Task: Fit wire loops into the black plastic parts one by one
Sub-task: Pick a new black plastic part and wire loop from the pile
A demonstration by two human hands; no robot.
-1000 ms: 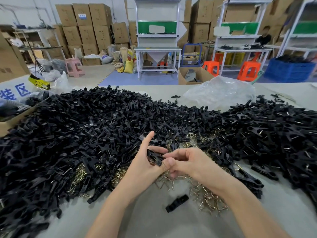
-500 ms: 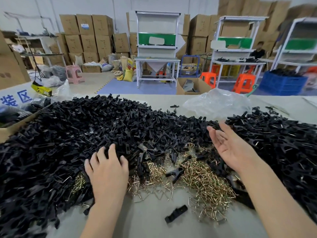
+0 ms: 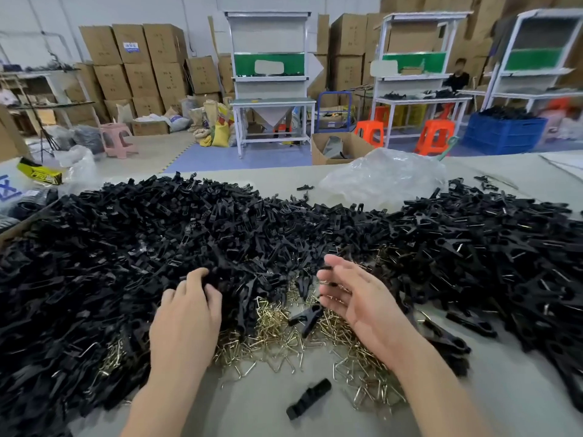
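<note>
Head cam, grey table (image 3: 258, 405) w/ black parts (image 3: 157, 231) piled, boxes (image 3: 142, 58) behind

Left hand (image 3: 186, 320) fingers curled into black plastic parts (image 3: 151, 241), right hand (image 3: 359, 305) relaxed above wire loops (image 3: 277, 337)

Left hand (image 3: 186, 316) palm-down, right hand (image 3: 356, 298) slack.

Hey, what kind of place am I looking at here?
Probably a factory assembly floor: stacked cardboard boxes at the back, white workbenches behind, and heaps of black plastic parts on the table.
</note>
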